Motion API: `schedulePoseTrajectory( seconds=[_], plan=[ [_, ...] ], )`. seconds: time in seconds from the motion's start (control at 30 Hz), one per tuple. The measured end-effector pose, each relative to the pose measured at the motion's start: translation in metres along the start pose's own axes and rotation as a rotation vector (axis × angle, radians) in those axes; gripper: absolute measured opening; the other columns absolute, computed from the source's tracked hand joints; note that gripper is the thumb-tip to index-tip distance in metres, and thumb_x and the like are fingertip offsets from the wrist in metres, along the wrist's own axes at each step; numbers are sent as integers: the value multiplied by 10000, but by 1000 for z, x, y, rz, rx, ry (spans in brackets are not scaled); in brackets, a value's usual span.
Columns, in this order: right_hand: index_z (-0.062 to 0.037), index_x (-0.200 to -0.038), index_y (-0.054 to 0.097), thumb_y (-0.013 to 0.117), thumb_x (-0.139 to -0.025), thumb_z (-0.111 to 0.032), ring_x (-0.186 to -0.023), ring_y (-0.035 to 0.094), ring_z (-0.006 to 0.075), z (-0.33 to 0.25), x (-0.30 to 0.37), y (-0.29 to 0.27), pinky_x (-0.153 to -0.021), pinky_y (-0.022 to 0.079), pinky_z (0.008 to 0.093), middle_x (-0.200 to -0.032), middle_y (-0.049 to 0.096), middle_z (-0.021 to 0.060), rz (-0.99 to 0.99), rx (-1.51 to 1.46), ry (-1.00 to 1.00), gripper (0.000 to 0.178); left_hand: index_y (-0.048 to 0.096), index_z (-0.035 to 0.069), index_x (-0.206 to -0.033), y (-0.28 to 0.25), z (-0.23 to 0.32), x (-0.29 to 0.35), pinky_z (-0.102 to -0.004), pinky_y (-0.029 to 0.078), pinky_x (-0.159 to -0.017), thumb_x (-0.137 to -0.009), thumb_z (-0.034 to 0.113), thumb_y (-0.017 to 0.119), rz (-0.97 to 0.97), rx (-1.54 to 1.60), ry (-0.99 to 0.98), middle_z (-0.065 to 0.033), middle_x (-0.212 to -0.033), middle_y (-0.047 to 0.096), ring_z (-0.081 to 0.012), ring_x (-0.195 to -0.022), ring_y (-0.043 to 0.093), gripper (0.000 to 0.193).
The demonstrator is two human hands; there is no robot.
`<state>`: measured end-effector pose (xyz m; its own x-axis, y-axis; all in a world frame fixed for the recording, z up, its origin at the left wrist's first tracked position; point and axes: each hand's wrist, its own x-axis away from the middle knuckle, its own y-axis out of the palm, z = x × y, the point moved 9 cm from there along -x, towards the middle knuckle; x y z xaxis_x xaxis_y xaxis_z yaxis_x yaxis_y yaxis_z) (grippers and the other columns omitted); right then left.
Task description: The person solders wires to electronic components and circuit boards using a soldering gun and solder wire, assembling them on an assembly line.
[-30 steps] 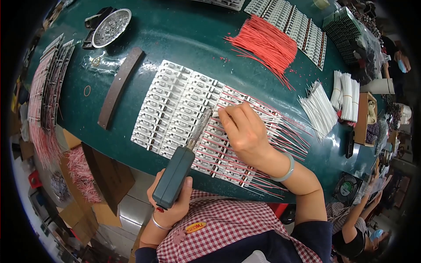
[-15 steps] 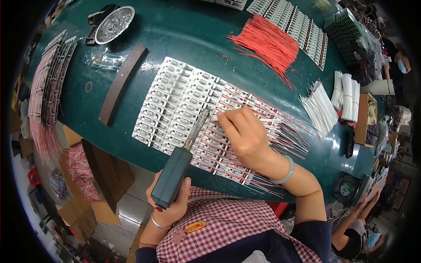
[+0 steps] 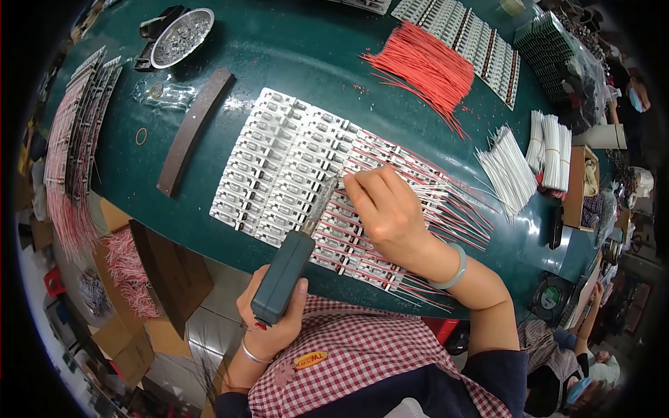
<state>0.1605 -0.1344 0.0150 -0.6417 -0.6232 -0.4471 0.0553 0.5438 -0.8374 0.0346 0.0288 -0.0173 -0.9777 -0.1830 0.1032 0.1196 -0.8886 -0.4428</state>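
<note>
1. Left hand (image 3: 282,329): closed in a full grip. Fingers wrap round on the outer side; thumb lies opposite, along the inner side, pointing away from the body.
2. Left wrist (image 3: 256,347): roughly in line with the short visible length of left forearm (image 3: 240,374), which rises from the lower edge.
3. Right hand (image 3: 391,212): back upward, knuckles bent, fingertips angled down in a pinch. Thumb mostly hidden.
4. Right forearm (image 3: 482,284): reaches up and leftward from a bent elbow (image 3: 503,315).
5. Hands near each other, right one farther out from the torso.
</note>
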Motion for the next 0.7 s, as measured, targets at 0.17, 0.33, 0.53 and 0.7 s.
schedulePoseTrajectory(
  seconds=[0.17,0.33,0.53,0.7],
  plan=[
    [113,-1014,636,625,-680,-56,-822,555,255,-2,0,1,-658,504,330,-903,577,131,23,57,-47,374,683,-49,-999,0,0,0,-301,532,-638,-817,12,766,-19,-24,6,-148,-909,683,-243,-711,681,209],
    [114,-1014,639,625,-679,-53,-822,555,256,-3,0,1,-657,504,329,-904,578,132,18,71,-46,375,686,-51,-1028,-7,-10,10,-308,535,-636,-834,52,763,47,-6,22,-152,-914,686,-249,-722,686,233],
    [120,-1030,645,634,-686,-40,-833,572,266,-6,2,-3,-657,509,337,-927,598,142,52,54,-52,379,691,-50,-1053,-12,-2,12,-310,534,-631,-848,68,758,88,-18,127,-152,-927,690,-250,-717,682,246],
    [126,-1051,647,645,-696,-29,-839,590,269,-12,7,-5,-652,512,340,-951,618,151,47,3,-46,388,696,-48,-1031,-13,-6,16,-318,534,-636,-845,61,759,78,-27,85,-158,-912,692,-263,-709,680,225]
  ],
)
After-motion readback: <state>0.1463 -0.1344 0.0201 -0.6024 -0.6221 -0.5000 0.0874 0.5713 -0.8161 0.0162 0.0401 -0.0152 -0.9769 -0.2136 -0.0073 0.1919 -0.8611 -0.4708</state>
